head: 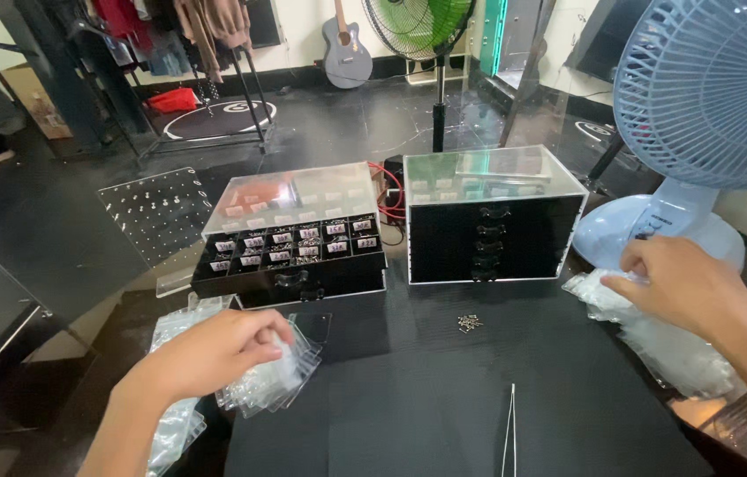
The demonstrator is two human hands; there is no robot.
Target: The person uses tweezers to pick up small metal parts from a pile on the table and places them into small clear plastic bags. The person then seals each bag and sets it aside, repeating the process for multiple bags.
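Left hand (215, 352): grip clamped on a stack of small clear bags (272, 380) at the bench's (444, 397) left edge.
Right hand (682, 284): fingers pinched together on a heap of clear bags (665, 344), just beside the blue fan (700, 115).
Between hands: small pile of screws (469, 323); tweezers (509, 428) nearer the person.
Behind: open drawer box (290, 252); closed drawer box (493, 221).

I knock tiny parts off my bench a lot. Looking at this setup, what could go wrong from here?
The small pile of metal parts lies loose on the black mat; a sweep of the right hand could scatter it. The pale blue fan stands right beside the clear bags and might blow them about. The open drawer juts out near the left hand.
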